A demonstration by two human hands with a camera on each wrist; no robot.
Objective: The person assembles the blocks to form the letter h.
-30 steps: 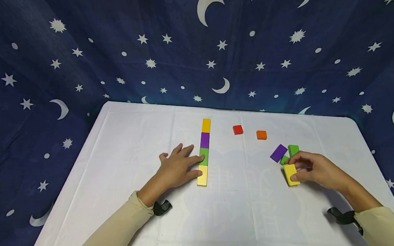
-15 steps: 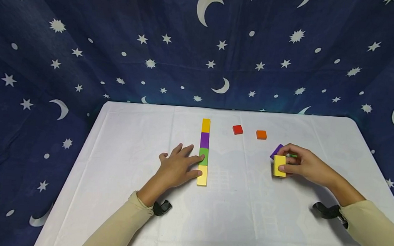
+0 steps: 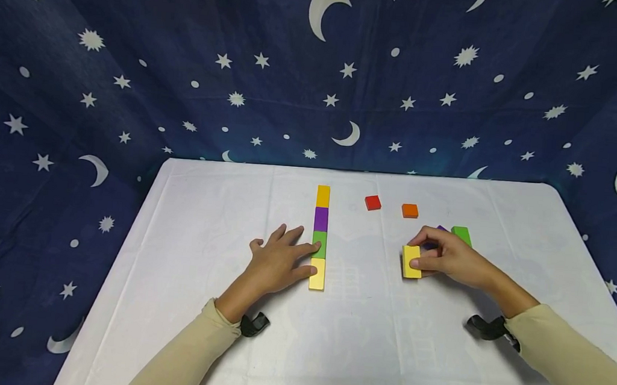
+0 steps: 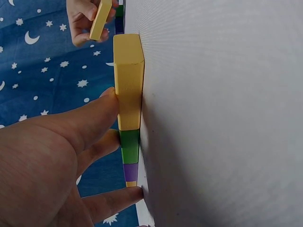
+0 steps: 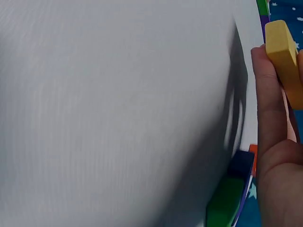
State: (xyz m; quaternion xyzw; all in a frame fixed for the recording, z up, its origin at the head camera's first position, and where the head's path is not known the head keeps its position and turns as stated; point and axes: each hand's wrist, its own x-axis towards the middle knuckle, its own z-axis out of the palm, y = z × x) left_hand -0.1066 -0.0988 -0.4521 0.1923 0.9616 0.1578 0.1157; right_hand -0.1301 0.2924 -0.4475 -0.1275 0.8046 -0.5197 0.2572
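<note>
A straight row of blocks runs away from me near the table's middle: pale yellow [image 3: 316, 282] nearest, then a green block [image 3: 319, 237], a purple block [image 3: 321, 219] and an orange-yellow block [image 3: 323, 196]. Fingers spread, my left hand [image 3: 274, 265] lies beside the row, index fingertip on the green block and thumb tip on the pale yellow one. To the right, my right hand [image 3: 455, 259] pinches another yellow block [image 3: 411, 268] between thumb and fingers. In the right wrist view this yellow block [image 5: 281, 56] is held up off the cloth.
A red block [image 3: 373, 203] and an orange block [image 3: 410, 211] lie apart towards the back. Behind my right hand are a green block [image 3: 461, 235] and a mostly hidden purple block [image 3: 441, 228]. White cloth [image 3: 361, 354] covers the table; a starry blue curtain [image 3: 277, 33] hangs behind.
My right hand has carried the yellow block leftwards, away from the loose green and purple blocks and closer to the row. The left hand has stayed in place.
</note>
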